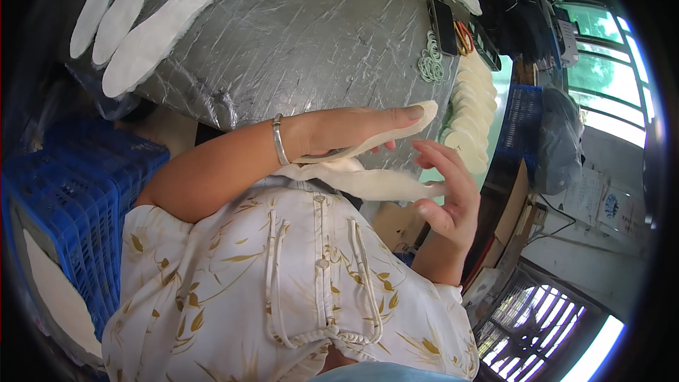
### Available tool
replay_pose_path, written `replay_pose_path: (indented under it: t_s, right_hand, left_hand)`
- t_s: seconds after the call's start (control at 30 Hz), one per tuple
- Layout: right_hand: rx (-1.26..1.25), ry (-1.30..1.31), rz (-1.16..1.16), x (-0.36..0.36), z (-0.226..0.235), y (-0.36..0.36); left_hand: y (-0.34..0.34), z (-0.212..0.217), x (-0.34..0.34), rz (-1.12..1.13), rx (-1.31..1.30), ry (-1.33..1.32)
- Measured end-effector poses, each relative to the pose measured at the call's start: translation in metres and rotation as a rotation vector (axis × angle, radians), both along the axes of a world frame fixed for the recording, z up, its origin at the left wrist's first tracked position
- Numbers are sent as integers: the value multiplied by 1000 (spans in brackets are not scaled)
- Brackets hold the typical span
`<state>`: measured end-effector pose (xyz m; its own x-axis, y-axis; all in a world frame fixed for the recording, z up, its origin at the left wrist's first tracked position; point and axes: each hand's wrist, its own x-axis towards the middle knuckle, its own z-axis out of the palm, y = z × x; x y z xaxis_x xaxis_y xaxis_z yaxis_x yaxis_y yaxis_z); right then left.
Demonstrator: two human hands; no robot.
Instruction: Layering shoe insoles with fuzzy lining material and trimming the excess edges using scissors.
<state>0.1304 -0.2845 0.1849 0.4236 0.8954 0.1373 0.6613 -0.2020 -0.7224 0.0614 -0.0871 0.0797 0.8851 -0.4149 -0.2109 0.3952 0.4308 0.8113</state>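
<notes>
L hand [346, 127] clamps insole [416, 127], tip fwd of grip | R hand [458, 194] by strip [375, 182] end, grip unclear

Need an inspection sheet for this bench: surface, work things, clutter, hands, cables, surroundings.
Surface: grey table covered in crinkled plastic film.
Work things: thin white insole-shaped piece in left hand; fuzzy white strip-like piece below; three white insole-shaped pieces at upper left.
Clutter: black rectangular phone; pale-green rings.
Hands: left grips; right hand by the strip's end, grip unclear.
Cables: thin black cable, right wall.
Surroundings: blue plastic lattice crates, left; barred window, lower right.
</notes>
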Motion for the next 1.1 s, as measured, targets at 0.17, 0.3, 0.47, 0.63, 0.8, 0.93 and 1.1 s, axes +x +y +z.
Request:
replay_pose_path:
  t_s: [0.17,0.3,0.47,0.63,0.8,0.93,1.1]
  right_hand:
    - [-243,111,-6,-10,-6,-12]
    - [-193,134,15,-8,-16,-22]
    - [-105,-76,11,-15,-9,-14]
    - [54,-305,-41,-13,-15,-6]
    - [58,-370,-6,-10,-11,-2]
    - [81,-361,-28,-9,-13,-2]
    - [78,-360,-45,-10,-11,0]
  left_hand:
    - [4,-7,2,47,-52,40]
    - [7,-12,1,54,-20,60]
    - [5,5,-1,31,117,-5]
    - [-4,17,-3,-41,-5,-136]
    - [-5,17,-4,-49,10,-236]
    - [-5,18,-5,-76,-19,-214]
    - [-10,14,-4,-78,7,-219]
